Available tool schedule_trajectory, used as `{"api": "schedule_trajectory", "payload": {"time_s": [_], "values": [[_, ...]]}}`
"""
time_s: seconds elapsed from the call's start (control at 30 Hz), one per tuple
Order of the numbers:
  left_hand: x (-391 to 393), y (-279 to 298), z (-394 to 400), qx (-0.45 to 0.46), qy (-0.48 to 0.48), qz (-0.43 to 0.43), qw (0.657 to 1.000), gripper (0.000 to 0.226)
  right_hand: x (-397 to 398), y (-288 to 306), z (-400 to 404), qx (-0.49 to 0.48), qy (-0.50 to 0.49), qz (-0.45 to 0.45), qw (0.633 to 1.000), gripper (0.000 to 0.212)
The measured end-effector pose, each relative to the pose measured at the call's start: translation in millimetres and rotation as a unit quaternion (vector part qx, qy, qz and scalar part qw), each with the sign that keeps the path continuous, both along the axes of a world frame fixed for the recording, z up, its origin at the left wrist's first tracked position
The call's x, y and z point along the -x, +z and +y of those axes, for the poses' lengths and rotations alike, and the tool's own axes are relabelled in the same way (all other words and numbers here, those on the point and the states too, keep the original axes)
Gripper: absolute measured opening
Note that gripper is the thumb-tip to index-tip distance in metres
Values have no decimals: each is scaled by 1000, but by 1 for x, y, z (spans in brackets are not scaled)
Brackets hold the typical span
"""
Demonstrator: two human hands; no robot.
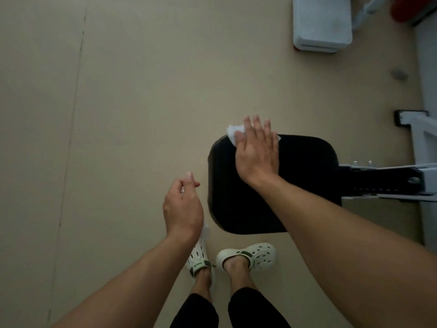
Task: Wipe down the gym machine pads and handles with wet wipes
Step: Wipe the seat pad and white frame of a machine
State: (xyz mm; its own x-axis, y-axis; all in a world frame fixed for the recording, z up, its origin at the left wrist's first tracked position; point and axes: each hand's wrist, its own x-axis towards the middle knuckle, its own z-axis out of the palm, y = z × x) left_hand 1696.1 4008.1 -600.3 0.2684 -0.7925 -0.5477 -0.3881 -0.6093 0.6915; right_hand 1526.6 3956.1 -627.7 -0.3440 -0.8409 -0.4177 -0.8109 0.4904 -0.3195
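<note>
The right hand [256, 150] lay flat, fingers straight, pressing a white wet wipe [234, 132] onto the far edge of the black seat pad [305, 176]. The left hand [182, 207] hung loosely curled beside the pad's left edge, holding nothing visible.

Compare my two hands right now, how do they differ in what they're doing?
The right hand lies flat, fingers straight, pressing a white wipe onto the black seat pad; the left hand hangs beside the pad over the floor, touching nothing visible. The right hand's fingers are spread and extended; the left hand's are loosely curled. The right hand reaches to the pad's far edge; the left stays nearer the body. Both are bare.
</note>
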Motion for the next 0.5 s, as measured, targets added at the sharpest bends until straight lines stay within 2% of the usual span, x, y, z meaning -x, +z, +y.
{"api": "schedule_trajectory", "payload": {"time_s": [0.07,0.17,0.23,0.33,0.5], "values": [[16,7,-7,12,-27,-10,1000,36,35,-4,20,-8,-25,14,1000,58],[37,11,-18,18,-50,-28,998,30,69,-7,70,2,-5,2,1000,60],[51,10,-25,6,-32,-37,999,28,72,-4,106,-1,13,-17,1000,64],[70,9,-33,-25,29,-70,997,25,54,7,150,2,35,3,999,68],[83,-7,-50,43,9,-147,988,23,24,11,138,68,-137,-110,982,70]]}}
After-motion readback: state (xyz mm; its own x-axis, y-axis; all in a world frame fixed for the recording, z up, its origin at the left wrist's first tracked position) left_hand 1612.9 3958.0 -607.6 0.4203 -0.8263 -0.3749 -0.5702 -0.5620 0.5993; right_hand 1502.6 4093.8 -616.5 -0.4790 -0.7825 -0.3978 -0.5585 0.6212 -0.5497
